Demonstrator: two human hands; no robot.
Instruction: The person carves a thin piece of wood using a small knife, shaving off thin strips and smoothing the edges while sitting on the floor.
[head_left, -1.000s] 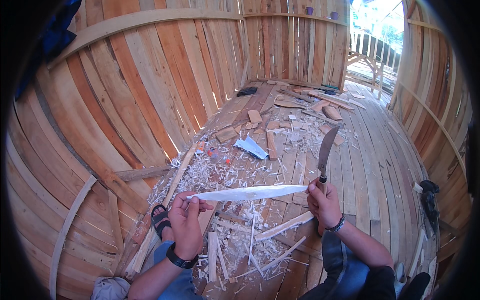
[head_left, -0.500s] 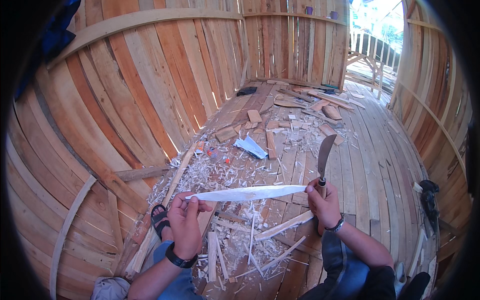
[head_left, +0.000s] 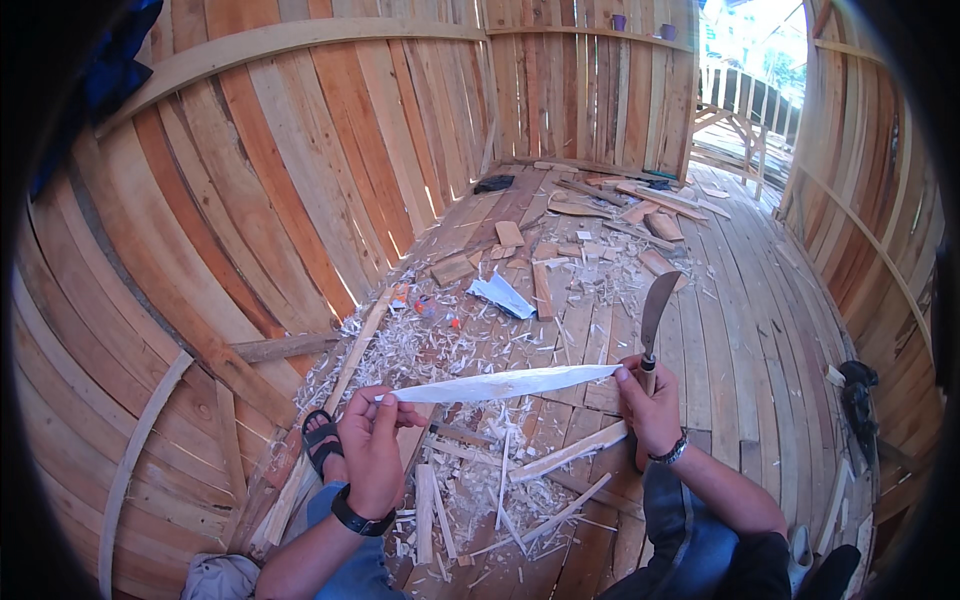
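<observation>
A long, pale strip of wood (head_left: 505, 385), wide in the middle and tapered to both ends, is stretched level between my hands. Its left tip is pinched between the thumb and fingers of my left hand (head_left: 372, 440), which wears a dark wristband. My right hand (head_left: 655, 408) pinches the other tip with the thumb and also grips the handle of a knife (head_left: 657, 312). The knife's broad, curved, dark blade points upward, clear of the strip. Part of its handle is hidden in my right palm.
White wood shavings (head_left: 385, 345) and thin sticks (head_left: 503, 480) litter the plank floor below my hands. A pale blue sheet (head_left: 502, 296) lies farther out. Boards and offcuts (head_left: 650, 205) are piled toward the doorway. A plank wall (head_left: 270, 150) rises on the left. A sandaled foot (head_left: 322, 442) is beside my left hand.
The strip's right end has risen slightly as my right hand shifted a little up and right. The knife tilts slightly more to the right. Both grips are the same.
</observation>
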